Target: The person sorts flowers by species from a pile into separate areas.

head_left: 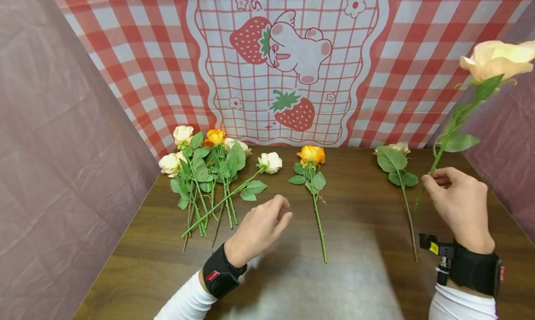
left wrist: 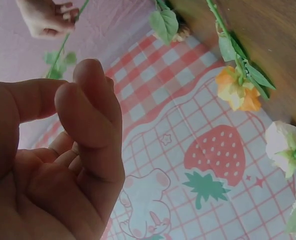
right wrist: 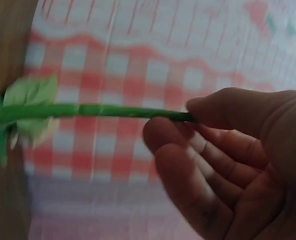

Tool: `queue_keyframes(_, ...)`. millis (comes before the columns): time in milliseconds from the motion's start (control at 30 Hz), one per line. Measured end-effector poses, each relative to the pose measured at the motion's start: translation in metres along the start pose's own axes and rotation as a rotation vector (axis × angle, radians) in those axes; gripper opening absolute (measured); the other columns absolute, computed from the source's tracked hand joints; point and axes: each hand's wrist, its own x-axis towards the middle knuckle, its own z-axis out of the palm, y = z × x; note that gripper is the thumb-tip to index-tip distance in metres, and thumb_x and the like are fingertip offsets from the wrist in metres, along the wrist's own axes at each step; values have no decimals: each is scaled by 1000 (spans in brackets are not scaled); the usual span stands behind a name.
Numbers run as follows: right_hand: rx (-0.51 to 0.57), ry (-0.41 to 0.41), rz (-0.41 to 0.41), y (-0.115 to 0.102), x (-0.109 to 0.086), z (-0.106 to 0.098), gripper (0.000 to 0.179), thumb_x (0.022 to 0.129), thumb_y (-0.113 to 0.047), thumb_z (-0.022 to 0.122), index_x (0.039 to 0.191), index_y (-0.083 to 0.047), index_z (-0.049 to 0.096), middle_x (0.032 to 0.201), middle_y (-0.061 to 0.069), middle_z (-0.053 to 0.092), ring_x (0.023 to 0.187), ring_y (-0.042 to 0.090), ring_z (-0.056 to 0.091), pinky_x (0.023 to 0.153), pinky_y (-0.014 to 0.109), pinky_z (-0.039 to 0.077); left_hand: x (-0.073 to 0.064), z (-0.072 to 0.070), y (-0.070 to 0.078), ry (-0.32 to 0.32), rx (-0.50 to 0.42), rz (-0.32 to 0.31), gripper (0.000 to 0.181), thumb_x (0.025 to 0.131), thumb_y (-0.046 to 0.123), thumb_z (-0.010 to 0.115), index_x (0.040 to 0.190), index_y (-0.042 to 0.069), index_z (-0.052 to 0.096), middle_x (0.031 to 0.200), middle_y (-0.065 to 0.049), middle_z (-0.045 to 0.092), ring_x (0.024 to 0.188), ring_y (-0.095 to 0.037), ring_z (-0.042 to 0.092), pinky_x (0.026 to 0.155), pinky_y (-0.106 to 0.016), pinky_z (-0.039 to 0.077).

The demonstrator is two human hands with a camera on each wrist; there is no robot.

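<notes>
Red-and-white checked cloth (head_left: 259,83) printed with strawberries and a rabbit hangs behind the brown tabletop (head_left: 355,269), with mauve fabric (head_left: 79,153) at either side. My right grip (head_left: 464,206) is clamped on the green stem of a cream rose (head_left: 459,115), thumb against fingertips near the stem's lower end. I hold this rose up at the far right, tilted, its bloom raised and leaning away to the right. Just beside it, on the tabletop, lies a pale flower (head_left: 393,160), its bloom partly hidden by a leaf. Toward the middle an orange rose (head_left: 311,156) lies alone, its stem pointing my way. My left grip (head_left: 261,222) hovers between that rose and a loose pile of flowers (head_left: 200,170), bare, its fingers softly bent and thumb close to them. One white rose (head_left: 270,162) lies slantwise at the pile's right side, its stem crossing others. Black bands (head_left: 474,270) circle both my wrists, above white sleeves (head_left: 461,303).
</notes>
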Motion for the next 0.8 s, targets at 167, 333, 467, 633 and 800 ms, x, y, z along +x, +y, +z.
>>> queue_keyframes(167, -146, -128, 95, 26, -1, -10, 22, 91, -9, 67, 93, 13, 64, 72, 25, 64, 48, 19, 50, 47, 34, 39, 0, -1, -1, 1, -5, -4, 11, 98, 14, 62, 104, 7, 58, 85, 0, 65, 70, -10, 62, 59, -24, 50)
queue_keyframes(333, -163, -364, 145, 49, -2, -12, 21, 92, -10, 67, 84, 9, 66, 56, 7, 61, 48, 20, 51, 47, 37, 41, 0, -1, -1, -5, -8, -15, 11, 98, 15, 62, 104, 6, 58, 85, -1, 66, 71, -11, 63, 59, -24, 50)
queue_keyframes(467, -160, -570, 221, 64, 0, -11, 20, 92, -12, 64, 81, 4, 70, 59, 1, 61, 56, 20, 54, 56, 41, 46, 0, 0, -2, -6, -6, -15, 11, 98, 14, 62, 104, 6, 58, 85, -1, 65, 70, -10, 62, 59, -24, 50)
queue_keyframes(633, -144, -693, 297, 78, 1, -6, 28, 94, -14, 62, 68, -5, 66, 56, -2, 56, 58, 20, 53, 59, 38, 42, 1, 0, -1, -13, -9, -10, 11, 98, 14, 62, 104, 6, 58, 84, 0, 65, 69, -10, 61, 58, -23, 49)
queue_keyframes(800, -90, -750, 337, 89, 0, 1, 28, 93, -16, 61, 67, -6, 64, 57, -3, 58, 57, 17, 59, 55, 33, 43, 1, -1, -1, -22, -11, -14, 11, 98, 15, 61, 105, 7, 58, 84, 0, 65, 69, -9, 61, 58, -23, 49)
